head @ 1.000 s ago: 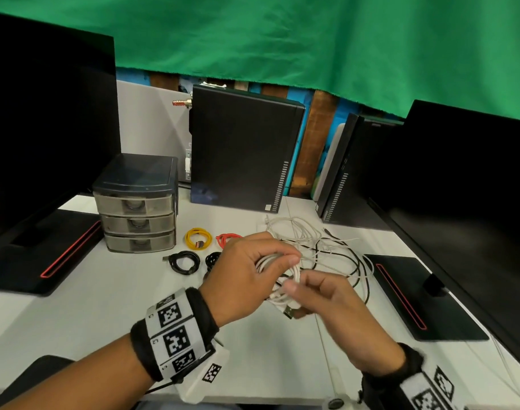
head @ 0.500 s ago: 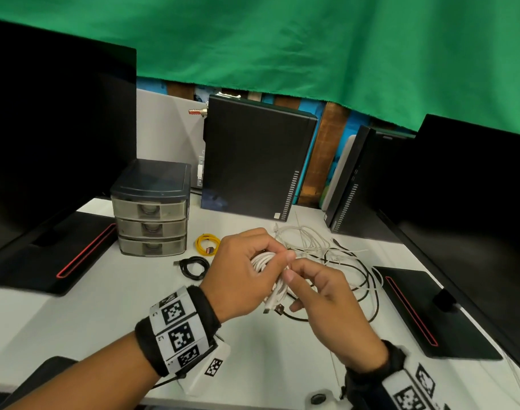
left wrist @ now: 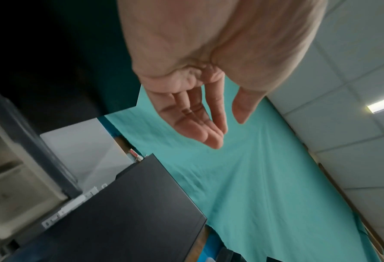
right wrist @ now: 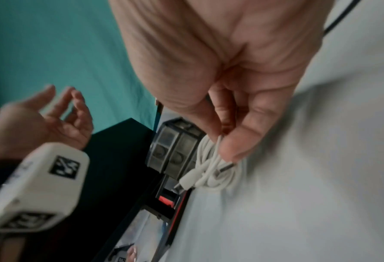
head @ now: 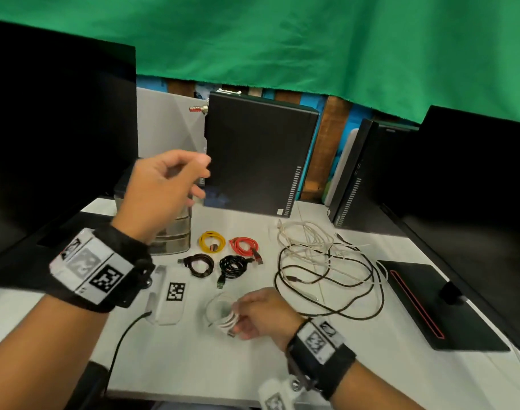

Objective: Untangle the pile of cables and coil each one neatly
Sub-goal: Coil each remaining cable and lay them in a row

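From the head camera, my right hand (head: pixel 261 313) sits low on the white desk (head: pixel 193 356), fingers curled round a coiled white cable (head: pixel 223 316) that rests on the desk surface near the front edge. My left hand (head: pixel 164 190) is raised in the air in front of the small drawer unit (head: pixel 175 238), fingers loose and holding nothing. Beyond the white coil lie four finished coils: a yellow cable (head: pixel 212 241), a red cable (head: pixel 245 247), a dark brown cable (head: pixel 200 264) and a black cable (head: pixel 232 266). To their right the tangled pile (head: pixel 323 261) of white and black cables spreads loosely toward a monitor base (head: pixel 430 303). A black computer case (head: pixel 258 155) stands upright at the back under a green cloth (head: pixel 282 45). Seen from the left wrist, my left hand (left wrist: pixel 200 113) shows an empty palm with relaxed, nearly straight fingers against the green cloth (left wrist: pixel 253 177). Seen from the right wrist, my thumb and fingers (right wrist: pixel 238 141) pinch the white cable (right wrist: pixel 209 168) loops together, and two plug ends stick out below the grip; the picture is blurred, so I think, but cannot be sure, that the coil touches the desk (right wrist: pixel 298 195) here.
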### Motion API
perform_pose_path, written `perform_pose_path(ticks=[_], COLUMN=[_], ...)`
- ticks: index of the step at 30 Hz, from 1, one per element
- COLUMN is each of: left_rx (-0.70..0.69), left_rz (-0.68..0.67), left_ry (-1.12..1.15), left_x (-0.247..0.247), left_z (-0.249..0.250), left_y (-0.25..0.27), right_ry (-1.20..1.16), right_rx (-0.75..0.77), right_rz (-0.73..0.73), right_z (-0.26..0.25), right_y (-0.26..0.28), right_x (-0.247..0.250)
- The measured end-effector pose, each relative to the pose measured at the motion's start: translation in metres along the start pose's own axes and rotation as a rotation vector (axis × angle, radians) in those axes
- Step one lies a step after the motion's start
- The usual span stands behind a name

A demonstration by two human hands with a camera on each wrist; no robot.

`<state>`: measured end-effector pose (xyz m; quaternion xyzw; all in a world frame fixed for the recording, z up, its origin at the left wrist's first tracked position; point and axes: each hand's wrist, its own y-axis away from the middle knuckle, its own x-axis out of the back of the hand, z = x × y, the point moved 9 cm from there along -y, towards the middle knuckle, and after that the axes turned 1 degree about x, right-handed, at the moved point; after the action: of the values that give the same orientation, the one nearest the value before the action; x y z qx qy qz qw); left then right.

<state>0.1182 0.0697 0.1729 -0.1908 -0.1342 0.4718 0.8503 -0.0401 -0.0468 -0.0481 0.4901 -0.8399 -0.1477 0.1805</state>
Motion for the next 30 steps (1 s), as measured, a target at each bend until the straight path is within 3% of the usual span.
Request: perform_pose_path(ticks=[5,9,14,19,25,27,30], left_rx=[-0.039,-0.043,0.003,0.068,0.182,0.179,0.144], left_rz=[-0.003,-0.024,-0.105,-0.333,-0.777,-0.838,-0.813], left_ry=[-0.004,-0.018,-0.059,-0.161,-0.325,-0.43,-0.607], left_x=[0.005,0.001,-0.019,-0.085,-0.186,-0.21,-0.239], left_z=[0.01,0.009,-0.004,-0.035,-0.105,-0.121,-0.13], left_y=[0.0,0.002,0.006,0.035,0.1,0.106,0.095], right_ry=[-0.126,-0.162,0.085,0.123,-0.12,-0.2,-0.245], right_rx=[-0.08,-0.075,0.034,0.059,0.036,0.031,0.01], right_rz=[-0.017,0.033,0.107,0.252,0.465,0.497,0.496], right_z=[-0.004,-0.008,0.001,0.007,0.022,0.029,0.038], right_y=[-0.033,-0.027,0.007,0.047,0.08,0.085,0.085], right_x=[-0.055,-0.052,0.004,0.087,0.186,0.207,0.219])
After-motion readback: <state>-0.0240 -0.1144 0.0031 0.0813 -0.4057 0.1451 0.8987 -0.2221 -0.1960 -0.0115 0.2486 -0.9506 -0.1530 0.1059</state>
